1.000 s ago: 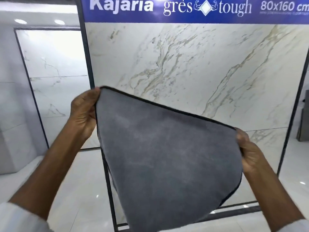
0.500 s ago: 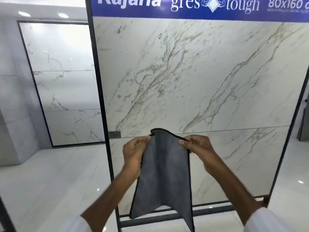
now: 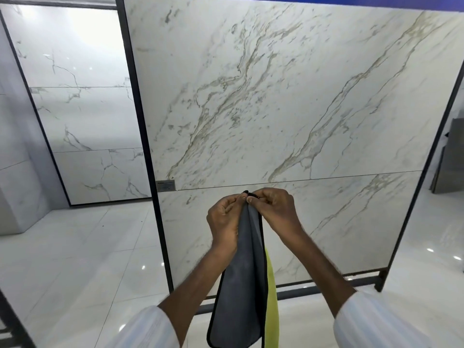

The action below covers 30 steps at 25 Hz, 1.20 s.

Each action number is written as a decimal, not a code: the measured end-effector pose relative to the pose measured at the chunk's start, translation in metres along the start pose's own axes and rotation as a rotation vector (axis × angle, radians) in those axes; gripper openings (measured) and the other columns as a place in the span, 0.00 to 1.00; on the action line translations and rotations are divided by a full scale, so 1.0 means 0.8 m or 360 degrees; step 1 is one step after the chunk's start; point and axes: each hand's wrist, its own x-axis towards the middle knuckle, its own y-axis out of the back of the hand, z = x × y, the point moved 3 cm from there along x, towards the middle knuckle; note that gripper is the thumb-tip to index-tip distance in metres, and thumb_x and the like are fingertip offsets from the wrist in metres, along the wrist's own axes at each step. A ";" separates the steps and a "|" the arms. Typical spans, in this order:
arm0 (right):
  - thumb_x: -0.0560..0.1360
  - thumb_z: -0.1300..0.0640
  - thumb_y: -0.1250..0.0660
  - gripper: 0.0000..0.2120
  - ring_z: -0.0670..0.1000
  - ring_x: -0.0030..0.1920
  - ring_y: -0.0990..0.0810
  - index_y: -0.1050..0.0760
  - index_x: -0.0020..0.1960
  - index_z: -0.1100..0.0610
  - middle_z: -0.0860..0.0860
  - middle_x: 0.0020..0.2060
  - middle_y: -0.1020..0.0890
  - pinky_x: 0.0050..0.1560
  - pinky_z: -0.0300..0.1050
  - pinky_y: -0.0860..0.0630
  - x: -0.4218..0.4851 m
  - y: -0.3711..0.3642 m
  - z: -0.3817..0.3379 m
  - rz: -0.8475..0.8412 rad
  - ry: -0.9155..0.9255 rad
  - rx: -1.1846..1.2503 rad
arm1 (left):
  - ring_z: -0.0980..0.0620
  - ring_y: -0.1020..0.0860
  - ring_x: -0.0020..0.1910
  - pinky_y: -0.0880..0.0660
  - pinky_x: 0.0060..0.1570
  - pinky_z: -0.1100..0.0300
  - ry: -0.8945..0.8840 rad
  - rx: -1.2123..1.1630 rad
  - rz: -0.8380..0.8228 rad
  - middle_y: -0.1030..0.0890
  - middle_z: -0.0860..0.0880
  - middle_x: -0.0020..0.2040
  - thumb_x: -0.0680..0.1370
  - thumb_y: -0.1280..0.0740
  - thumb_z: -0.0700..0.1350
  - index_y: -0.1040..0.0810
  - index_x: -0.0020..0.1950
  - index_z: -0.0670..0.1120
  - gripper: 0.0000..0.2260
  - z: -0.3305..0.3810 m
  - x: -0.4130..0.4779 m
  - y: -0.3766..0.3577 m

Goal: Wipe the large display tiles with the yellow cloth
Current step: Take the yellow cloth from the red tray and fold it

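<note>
- Head cam: both hands meet around 6 o'clock in the shot, right in front of the lower tile (image 3: pixel 351 222).
- The left hand (image 3: pixel 223 222) and right hand (image 3: pixel 273 209) each pinch the top edge of the cloth (image 3: pixel 241 285), fingertips almost touching.
- The cloth hangs folded. It's fuzzy grey with black stitched edging and rounded corners, and a yellow-green face peeks out at its 3 o'clock side.
- The lower tile and the upper tile (image 3: pixel 288 96) are glossy white marble-look slabs with beige-grey veins, a thin joint between them, in a black metal frame (image 3: pixel 140 121).
- A small grey label (image 3: pixel 165 185) sits at 9 o'clock of the hands, text too tiny to read.
- Only the edge of a blue banner (image 3: pixel 376 0) shows at 12 o'clock.
</note>
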 end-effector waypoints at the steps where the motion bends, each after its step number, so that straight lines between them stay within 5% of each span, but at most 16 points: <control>1: 0.75 0.56 0.24 0.03 0.49 0.42 0.13 0.12 0.45 0.55 0.48 0.36 0.13 0.48 0.54 0.17 -0.001 0.000 0.000 0.0000 -0.0023 0.0025 | 0.45 0.13 0.50 0.17 0.55 0.49 -0.0008 0.0057 -0.0031 0.11 0.46 0.47 0.80 0.25 0.42 0.11 0.50 0.46 0.03 -0.002 -0.003 0.001; 5: 0.76 0.61 0.25 0.03 0.50 0.48 0.13 0.12 0.47 0.56 0.51 0.42 0.12 0.50 0.46 0.19 -0.001 0.011 -0.002 -0.0212 -0.0178 0.0184 | 0.44 0.14 0.56 0.19 0.63 0.44 0.0025 0.0130 -0.0233 0.11 0.46 0.52 0.82 0.27 0.42 0.13 0.57 0.44 0.06 -0.009 -0.006 0.011; 8: 0.77 0.63 0.26 0.07 0.50 0.52 0.14 0.13 0.51 0.54 0.54 0.46 0.11 0.52 0.42 0.22 0.001 0.023 -0.013 -0.0485 -0.0228 0.0202 | 0.49 0.14 0.58 0.20 0.64 0.50 -0.0025 0.0198 -0.0270 0.12 0.50 0.54 0.81 0.28 0.39 0.13 0.58 0.50 0.09 -0.005 -0.016 0.016; 12: 0.76 0.62 0.24 0.09 0.38 0.34 0.19 0.14 0.54 0.53 0.48 0.35 0.14 0.38 0.34 0.25 0.003 0.023 -0.023 -0.0330 -0.0151 0.0012 | 0.64 0.17 0.57 0.22 0.57 0.67 -0.0190 0.0455 -0.0328 0.15 0.67 0.52 0.81 0.27 0.41 0.17 0.60 0.59 0.14 0.005 -0.028 0.010; 15: 0.74 0.60 0.23 0.11 0.38 0.30 0.21 0.14 0.56 0.53 0.50 0.33 0.14 0.30 0.32 0.33 0.004 0.022 -0.032 -0.0219 -0.0094 -0.0030 | 0.65 0.20 0.60 0.21 0.57 0.60 -0.0375 0.0806 -0.0485 0.18 0.70 0.57 0.78 0.27 0.53 0.23 0.74 0.55 0.24 0.010 -0.033 0.005; 19: 0.72 0.59 0.20 0.09 0.45 0.41 0.14 0.13 0.52 0.54 0.50 0.35 0.13 0.46 0.42 0.20 0.005 0.027 -0.055 -0.0295 -0.0008 0.0047 | 0.62 0.17 0.53 0.16 0.47 0.52 -0.0573 0.0694 -0.0407 0.17 0.70 0.54 0.80 0.26 0.46 0.19 0.67 0.62 0.18 0.020 -0.027 0.013; 22: 0.75 0.62 0.23 0.07 0.52 0.47 0.12 0.14 0.53 0.59 0.56 0.41 0.12 0.55 0.47 0.17 0.010 0.036 -0.060 -0.0514 0.0061 0.0238 | 0.60 0.14 0.53 0.17 0.46 0.61 -0.0572 0.0468 -0.0270 0.14 0.66 0.51 0.79 0.24 0.37 0.16 0.58 0.59 0.17 0.027 -0.017 0.024; 26: 0.75 0.60 0.24 0.11 0.45 0.52 0.19 0.15 0.54 0.47 0.45 0.51 0.14 0.62 0.55 0.22 0.012 0.056 -0.042 -0.0531 0.0094 -0.0043 | 0.56 0.14 0.54 0.17 0.48 0.61 -0.0462 0.0347 -0.0301 0.12 0.58 0.50 0.77 0.23 0.38 0.14 0.54 0.56 0.13 0.038 -0.001 0.034; 30: 0.66 0.38 0.26 0.14 0.47 0.65 0.26 0.19 0.50 0.39 0.40 0.57 0.20 0.70 0.64 0.37 0.008 0.052 -0.015 -0.0577 -0.0013 -0.0432 | 0.55 0.14 0.53 0.17 0.48 0.61 -0.0420 0.0313 -0.0325 0.12 0.57 0.49 0.76 0.21 0.40 0.13 0.52 0.54 0.10 0.062 0.009 0.040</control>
